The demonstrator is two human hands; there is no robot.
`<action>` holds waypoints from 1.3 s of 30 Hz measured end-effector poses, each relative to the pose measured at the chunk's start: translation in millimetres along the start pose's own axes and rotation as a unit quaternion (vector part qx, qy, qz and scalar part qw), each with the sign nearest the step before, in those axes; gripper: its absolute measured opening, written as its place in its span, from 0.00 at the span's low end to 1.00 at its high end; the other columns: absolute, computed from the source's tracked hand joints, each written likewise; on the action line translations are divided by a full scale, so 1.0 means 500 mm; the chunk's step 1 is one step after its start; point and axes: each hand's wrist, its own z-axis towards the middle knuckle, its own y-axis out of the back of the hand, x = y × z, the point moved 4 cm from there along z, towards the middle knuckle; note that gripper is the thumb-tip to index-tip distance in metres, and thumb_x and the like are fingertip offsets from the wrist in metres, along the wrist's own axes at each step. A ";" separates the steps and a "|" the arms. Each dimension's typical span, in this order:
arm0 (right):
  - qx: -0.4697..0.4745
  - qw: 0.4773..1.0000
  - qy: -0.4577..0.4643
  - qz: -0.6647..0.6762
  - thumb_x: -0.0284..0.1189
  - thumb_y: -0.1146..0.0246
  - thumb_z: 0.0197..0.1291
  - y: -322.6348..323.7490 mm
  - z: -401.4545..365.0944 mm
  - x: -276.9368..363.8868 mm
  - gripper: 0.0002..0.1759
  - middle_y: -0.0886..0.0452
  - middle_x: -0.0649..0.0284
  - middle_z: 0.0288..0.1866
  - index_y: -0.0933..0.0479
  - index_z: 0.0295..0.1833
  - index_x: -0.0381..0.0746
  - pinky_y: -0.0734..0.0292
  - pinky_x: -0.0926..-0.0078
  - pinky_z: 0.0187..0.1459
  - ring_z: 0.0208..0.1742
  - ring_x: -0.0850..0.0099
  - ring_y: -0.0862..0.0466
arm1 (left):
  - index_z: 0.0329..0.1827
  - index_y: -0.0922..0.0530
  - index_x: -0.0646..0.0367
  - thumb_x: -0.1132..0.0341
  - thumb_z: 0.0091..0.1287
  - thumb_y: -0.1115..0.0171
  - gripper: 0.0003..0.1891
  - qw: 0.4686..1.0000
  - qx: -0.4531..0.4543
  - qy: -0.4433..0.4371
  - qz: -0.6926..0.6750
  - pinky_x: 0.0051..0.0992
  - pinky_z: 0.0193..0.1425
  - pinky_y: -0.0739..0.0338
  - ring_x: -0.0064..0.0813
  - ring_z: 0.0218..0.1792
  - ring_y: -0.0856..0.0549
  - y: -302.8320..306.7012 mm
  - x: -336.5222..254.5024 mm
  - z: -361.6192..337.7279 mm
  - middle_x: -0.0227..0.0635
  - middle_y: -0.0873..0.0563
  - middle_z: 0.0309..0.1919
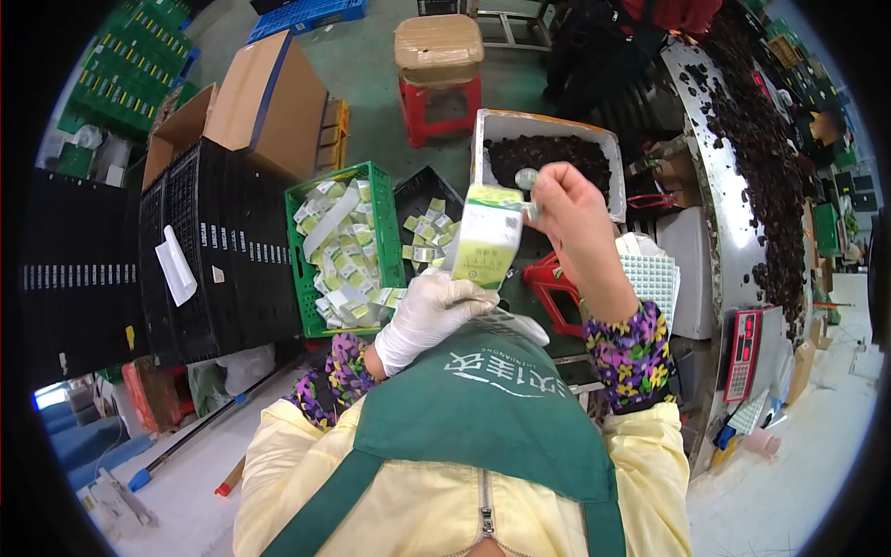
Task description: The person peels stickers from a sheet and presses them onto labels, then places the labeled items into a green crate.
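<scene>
My left hand (432,314), in a white glove, grips the lower left of a green-and-white printed packet (489,237) in front of my apron. My bare right hand (574,218) is at the packet's upper right corner, thumb and fingers pinched together. A small round, pale sticker (526,178) shows at its fingertips; a second pale bit is just below, partly hidden by the fingers. Left of the packet, a green crate (390,243) holds many small green-and-white packets (348,255). More of these packets (430,229) lie in a black crate (408,190).
A white tub (480,148) of dark pieces stands ahead, near a red stool (436,110). Sheets with rows of small dots (650,278) lie at my right. Farther right are a red scale (742,353) and a table (696,139) with dark pieces. Black crates (218,269) stand left.
</scene>
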 end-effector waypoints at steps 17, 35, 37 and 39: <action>0.077 0.973 -0.090 -0.196 0.31 0.37 0.66 -0.006 -0.060 -0.100 0.09 0.24 0.75 0.27 0.25 0.37 0.36 0.34 0.84 0.29 0.28 0.88 0.29 | 0.38 0.12 0.52 0.66 0.55 0.28 0.08 0.995 -0.058 -0.060 0.052 0.34 0.47 0.23 0.40 0.39 0.14 0.016 -0.014 0.024 0.37 0.12 0.35; -0.035 0.933 0.100 -0.343 0.25 0.36 0.59 -0.036 -0.102 -0.073 0.13 0.20 0.65 0.36 0.24 0.50 0.35 0.28 0.77 0.32 0.27 0.76 0.24 | 0.39 0.13 0.55 0.67 0.56 0.28 0.09 0.998 -0.034 0.028 0.035 0.33 0.46 0.22 0.40 0.40 0.14 0.013 0.007 0.017 0.38 0.12 0.37; -0.059 0.896 0.137 -0.418 0.30 0.34 0.57 -0.045 -0.101 -0.060 0.14 0.18 0.57 0.37 0.23 0.47 0.35 0.23 0.64 0.39 0.33 0.58 0.17 | 0.39 0.13 0.55 0.68 0.56 0.28 0.08 0.998 -0.047 0.006 0.037 0.33 0.48 0.23 0.39 0.41 0.14 0.011 0.004 0.017 0.38 0.12 0.37; -0.074 0.888 0.163 -0.424 0.31 0.34 0.58 -0.032 -0.088 -0.062 0.13 0.18 0.58 0.35 0.23 0.46 0.35 0.24 0.65 0.39 0.33 0.61 0.17 | 0.38 0.13 0.55 0.69 0.55 0.28 0.08 0.997 -0.063 -0.016 0.040 0.32 0.49 0.23 0.38 0.42 0.14 0.015 -0.003 0.016 0.38 0.11 0.38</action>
